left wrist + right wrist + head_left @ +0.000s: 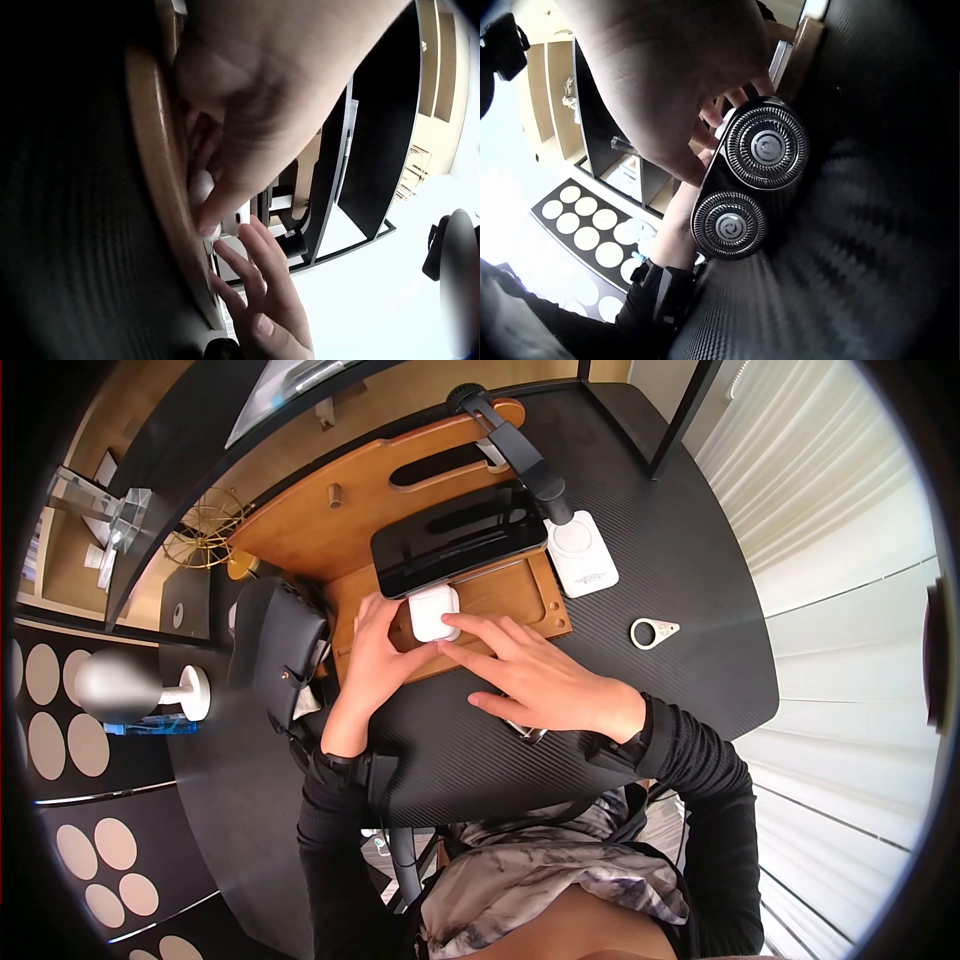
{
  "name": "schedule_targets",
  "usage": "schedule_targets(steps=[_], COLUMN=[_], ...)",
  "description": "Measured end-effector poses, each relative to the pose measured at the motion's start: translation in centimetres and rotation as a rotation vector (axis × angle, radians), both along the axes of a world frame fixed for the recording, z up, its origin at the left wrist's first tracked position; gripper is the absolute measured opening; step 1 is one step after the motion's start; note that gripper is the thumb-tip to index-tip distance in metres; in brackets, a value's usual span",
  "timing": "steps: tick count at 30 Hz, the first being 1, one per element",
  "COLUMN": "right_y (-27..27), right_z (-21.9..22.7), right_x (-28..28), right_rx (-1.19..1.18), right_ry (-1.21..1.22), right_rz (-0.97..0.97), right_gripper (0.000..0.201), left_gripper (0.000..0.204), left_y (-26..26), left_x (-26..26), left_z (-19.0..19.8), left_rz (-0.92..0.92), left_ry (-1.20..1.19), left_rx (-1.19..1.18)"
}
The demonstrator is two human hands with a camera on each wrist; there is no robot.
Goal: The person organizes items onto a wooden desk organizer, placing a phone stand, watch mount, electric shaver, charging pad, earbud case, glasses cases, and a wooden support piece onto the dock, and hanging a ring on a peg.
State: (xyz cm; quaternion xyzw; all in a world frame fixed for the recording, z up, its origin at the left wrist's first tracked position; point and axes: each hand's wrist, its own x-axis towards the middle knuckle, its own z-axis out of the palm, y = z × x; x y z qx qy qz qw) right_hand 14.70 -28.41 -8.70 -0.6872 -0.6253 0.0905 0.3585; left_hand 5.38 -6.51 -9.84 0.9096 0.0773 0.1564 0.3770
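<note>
A white, rounded earbud case [433, 615] sits at the front part of a wooden desk tray [555, 610]. My left hand [375, 655] grips the case from its left side, thumb along the near edge; the left wrist view shows the thumb against the white case [201, 187]. From the right, my right hand [550, 685] reaches over with extended fingers, the index and middle fingertips right at the case's right edge. Below the right palm lies an electric shaver [742, 180], its two round metal heads facing the right wrist camera. In the head view the hand mostly hides it.
Behind the case stands a glossy black object [460, 540] on the tray. A white power bank [583, 565] and a pale ring-shaped tool [655, 632] lie to the right. At left are a dark bag [285, 645] and a white stand [190, 693]. A shelf overhangs the back.
</note>
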Motion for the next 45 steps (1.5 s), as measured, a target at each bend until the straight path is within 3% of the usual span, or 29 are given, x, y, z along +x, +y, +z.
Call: schedule_targets(steps=[3,6,10,14,16,20,21,24,30,31,34,37,40,42,44,45], right_y=[-0.1,-0.8,-2.0,-3.3,-4.2,-5.4,-5.4,-4.7,-4.4,-4.8,-7.0,-8.8,-8.3,-7.2,-5.7,-5.3], right_z=[-0.1,0.7,1.3,1.7,2.2,2.5,2.3,0.8,1.1,1.4,3.3,5.0,4.5,4.0,2.9,3.1], right_x=[0.2,0.7,2.3,4.1,5.6,8.2,8.4,8.3,8.0,8.2,9.3,10.3,9.4,9.0,8.2,7.7], right_rx=[0.021,0.034,-0.012,-0.006,0.001,-0.049,-0.161,-0.256,-0.275,-0.275,-0.2,-0.245,-0.165,-0.243,-0.1,-0.159], right_ry=[0.019,0.064,0.029,-0.014,-0.078,-0.108,-0.056,-0.224,-0.253,-0.253,0.2,0.603,0.667,0.492,0.133,0.124], right_rz=[0.015,0.024,0.031,-0.052,-0.224,-0.593,-0.662,-0.67,-0.713,-0.713,-0.633,-0.432,-0.254,-0.137,-0.061,-0.095], right_gripper=[0.058,0.056,0.05,0.033,0.027,0.039,0.049,0.056,0.066,0.066,0.061,0.061,0.06,0.059,0.059,0.059], left_gripper=[0.054,0.054,0.055,0.056,0.057,0.06,0.061,0.065,0.072,0.072,0.07,0.07,0.07,0.071,0.072,0.073], left_y=[0.5,0.3,1.0,1.3,1.4,1.3,1.2,1.0,1.1,1.2,1.6,1.5,1.2,1.0,1.2,1.3], left_x=[-0.1,0.0,0.1,1.2,1.9,2.9,3.0,2.9,2.8,2.9,2.9,2.9,2.8,2.9,3.1,3.1], left_z=[-0.9,0.8,0.4,-0.1,-0.2,-0.1,0.0,0.3,0.2,0.1,-0.3,0.0,0.5,0.6,0.3,0.2], left_rz=[0.058,0.08,0.101,0.111,0.124,0.157,0.154,0.138,0.12,0.12,0.133,0.133,0.098,0.138,0.134,0.13], left_ry=[-0.031,0.064,0.07,0.018,-0.006,-0.027,-0.045,-0.026,-0.019,-0.019,-0.051,-0.017,-0.022,-0.029,-0.03,-0.028], left_rx=[0.175,0.195,0.19,0.176,0.163,0.155,0.146,0.147,0.085,0.084,0.021,0.001,0.036,0.103,0.088,0.075])
